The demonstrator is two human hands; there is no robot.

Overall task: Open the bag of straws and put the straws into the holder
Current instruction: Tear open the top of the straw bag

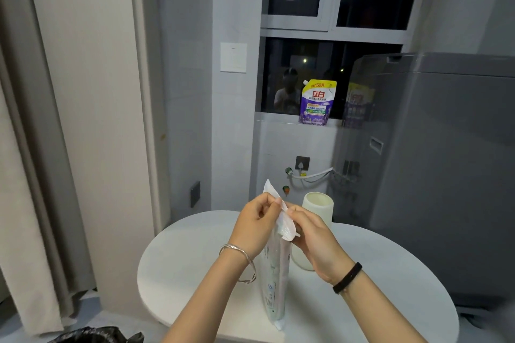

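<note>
The long, thin bag of straws (pixel 274 273), made of pale see-through plastic with a white top, stands up tall on its bottom edge on the round white surface (pixel 195 259). Its long side runs up and down, and its top leans a little to the left. The top end sits right between the two hands, up above the surface.

The left hand (pixel 255 227) pinches the top of the bag from the left side, with its fingers curled in. The right hand (pixel 315 237) pinches the same top from the right side. A white flap (pixel 271 192) of the bag pokes up above the fingers. The hands look set to pull apart and tear the top. I cannot tell if the bag is open yet.

The cream round holder (pixel 317 207) stands on the surface just behind the right hand, partly hidden by it. Its open mouth faces up. It is to the right of the bag, so the right hand is the nearer one to it. I think no straws are in it yet.
</note>
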